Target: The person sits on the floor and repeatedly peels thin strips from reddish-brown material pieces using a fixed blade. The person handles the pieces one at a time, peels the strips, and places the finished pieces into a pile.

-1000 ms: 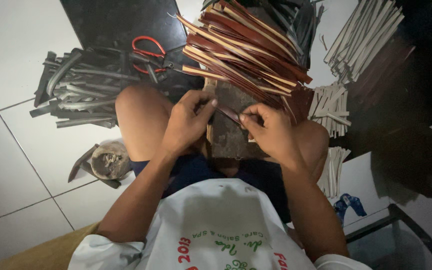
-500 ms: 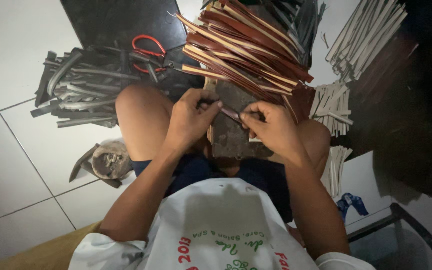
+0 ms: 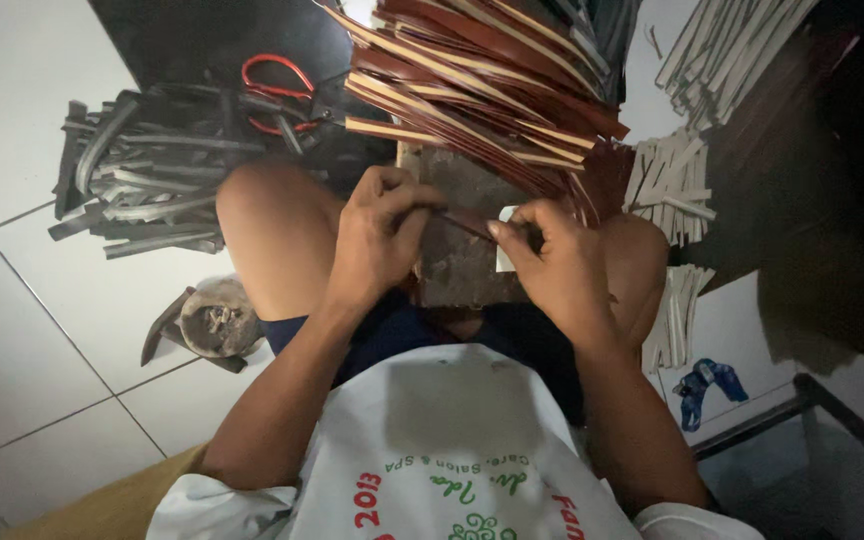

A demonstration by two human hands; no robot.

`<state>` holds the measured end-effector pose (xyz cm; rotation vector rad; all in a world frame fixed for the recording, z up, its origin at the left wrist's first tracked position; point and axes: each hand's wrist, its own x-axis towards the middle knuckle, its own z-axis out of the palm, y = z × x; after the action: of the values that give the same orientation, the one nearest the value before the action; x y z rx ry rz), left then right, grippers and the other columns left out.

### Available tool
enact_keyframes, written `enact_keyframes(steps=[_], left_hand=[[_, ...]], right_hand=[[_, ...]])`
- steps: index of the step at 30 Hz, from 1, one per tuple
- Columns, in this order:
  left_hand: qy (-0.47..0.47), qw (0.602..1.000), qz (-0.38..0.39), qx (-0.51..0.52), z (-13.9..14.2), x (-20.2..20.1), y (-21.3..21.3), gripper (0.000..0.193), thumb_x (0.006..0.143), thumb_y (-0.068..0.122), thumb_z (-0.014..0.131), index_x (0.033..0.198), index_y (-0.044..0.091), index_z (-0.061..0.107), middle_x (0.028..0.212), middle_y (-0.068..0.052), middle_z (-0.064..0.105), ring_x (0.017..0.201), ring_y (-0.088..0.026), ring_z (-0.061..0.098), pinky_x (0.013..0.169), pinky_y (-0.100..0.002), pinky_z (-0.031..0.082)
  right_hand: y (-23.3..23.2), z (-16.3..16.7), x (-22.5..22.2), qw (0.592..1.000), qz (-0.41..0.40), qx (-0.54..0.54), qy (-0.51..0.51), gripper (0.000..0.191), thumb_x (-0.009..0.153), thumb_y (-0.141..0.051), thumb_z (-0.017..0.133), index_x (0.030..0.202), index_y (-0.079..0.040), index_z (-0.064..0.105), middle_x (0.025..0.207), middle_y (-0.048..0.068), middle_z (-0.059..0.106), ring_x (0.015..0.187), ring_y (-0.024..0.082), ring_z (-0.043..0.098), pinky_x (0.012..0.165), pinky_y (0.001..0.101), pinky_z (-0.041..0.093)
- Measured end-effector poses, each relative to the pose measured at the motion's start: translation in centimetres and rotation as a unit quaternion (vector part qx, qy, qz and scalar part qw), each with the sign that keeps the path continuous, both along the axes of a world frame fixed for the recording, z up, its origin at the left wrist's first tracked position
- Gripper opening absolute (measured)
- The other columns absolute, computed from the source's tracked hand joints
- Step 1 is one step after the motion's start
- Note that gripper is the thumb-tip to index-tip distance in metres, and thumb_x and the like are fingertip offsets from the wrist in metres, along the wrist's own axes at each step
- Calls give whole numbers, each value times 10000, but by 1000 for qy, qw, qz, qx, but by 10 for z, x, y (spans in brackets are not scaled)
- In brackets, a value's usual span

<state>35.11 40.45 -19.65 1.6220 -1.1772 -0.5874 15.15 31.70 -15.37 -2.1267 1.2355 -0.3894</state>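
I sit on a tiled floor with a worn brown board [image 3: 462, 262] resting on my lap. My left hand [image 3: 377, 240] and my right hand [image 3: 552, 262] pinch the two ends of a thin dark brown strip [image 3: 464, 220] just above the board. A small white piece [image 3: 505, 240] shows by my right thumb. Just beyond my hands lies a fanned bundle of brown strips with pale edges [image 3: 482, 85].
A heap of grey-black strips [image 3: 142, 180] lies at the left, with red-handled scissors [image 3: 277, 92] behind it. Pale cut strips [image 3: 672, 185] are stacked at the right. A small round dirty pot [image 3: 217, 318] stands by my left thigh. A blue object [image 3: 707, 385] lies beside a dark metal frame [image 3: 832, 410].
The view has tilted slightly. Both hands stay at the board and keep working the strip; my fingers have shifted a little along it.
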Motion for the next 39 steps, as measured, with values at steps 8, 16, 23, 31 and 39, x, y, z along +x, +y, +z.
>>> enact_keyframes(steps=[8,16,23,31,39], left_hand=[[-48,998,-28,1,5,-2,-4,313,812,-95,727,1043,106,788,1063,-136,592,991,-307,652,849,-396,562],[-208,976,-66,-17,14,-6,3,415,782,-31,680,1164,113,756,1237,-171,555,1147,-354,570,1004,-450,509],[-360,925,-124,-6,22,-10,15,455,885,106,629,1326,-5,642,1343,-115,550,1282,-301,522,1085,-456,432],[-400,907,-133,-8,26,-8,22,466,934,139,591,1379,6,618,1362,-117,569,1331,-260,519,1108,-423,414],[-470,873,-131,7,26,-7,20,473,948,184,584,1391,21,616,1350,-101,596,1330,-219,516,1036,-374,413]], right_hand=[[-9,-5,0,999,31,-2,9,211,931,-192,802,959,-22,679,870,98,727,736,171,709,609,306,545],[-9,-1,3,999,9,31,23,204,940,-200,784,940,-28,674,836,91,729,700,186,717,595,331,543],[-5,2,4,999,29,-22,18,193,945,-172,776,978,-7,684,880,148,734,709,261,702,616,367,534],[-8,-6,23,994,76,-83,9,234,934,-165,799,989,14,657,890,186,726,774,314,727,681,411,542],[-12,0,12,996,71,-49,5,223,924,-159,804,985,3,664,892,157,738,702,258,707,610,374,530]])
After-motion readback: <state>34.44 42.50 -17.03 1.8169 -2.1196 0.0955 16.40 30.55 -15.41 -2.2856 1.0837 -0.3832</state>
